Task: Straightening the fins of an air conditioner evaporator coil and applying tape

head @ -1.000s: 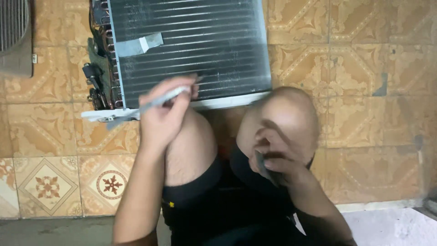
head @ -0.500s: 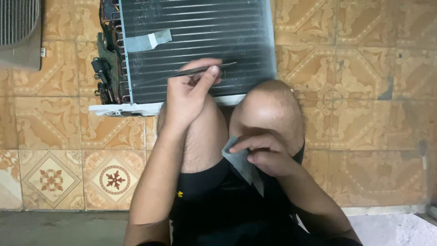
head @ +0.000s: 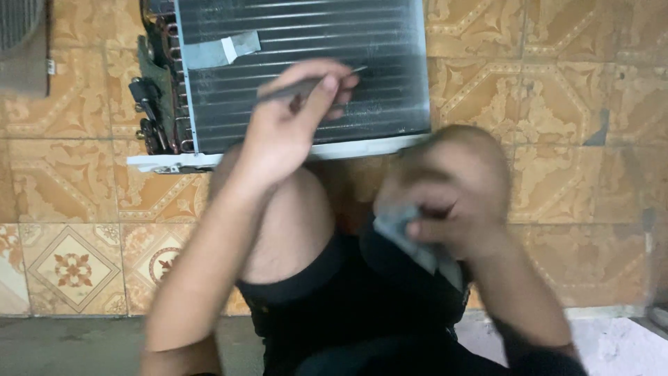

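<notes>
While the finned coil unit (head: 306, 69) lies flat on the tiled floor (head: 557, 69) ahead of the person's knees, the left hand (head: 289, 129) holds a thin dark tool (head: 309, 85) over its face. The grip of that hand is closed around the tool, fingers pinched near the middle of the shaft, and the tip points right across the dark fins. The right hand (head: 445, 219) rests low beside the right knee, its grip closed on a crumpled grey cloth (head: 410, 240); motion blur hides the finer detail there. A strip of grey tape (head: 223, 50) sits on the fins near the upper left corner. Along the unit's left edge runs a cluster of copper tube bends and dark fittings (head: 156, 104), and a white frame rail (head: 209, 159) borders the near edge, just beyond the knees. The bent legs in black shorts (head: 348, 299) crowd the near side of the unit. To the right of the unit the patterned tiles lie open. At the far left a grey ribbed housing (head: 21, 42) is partly in view, well apart from the hands.
</notes>
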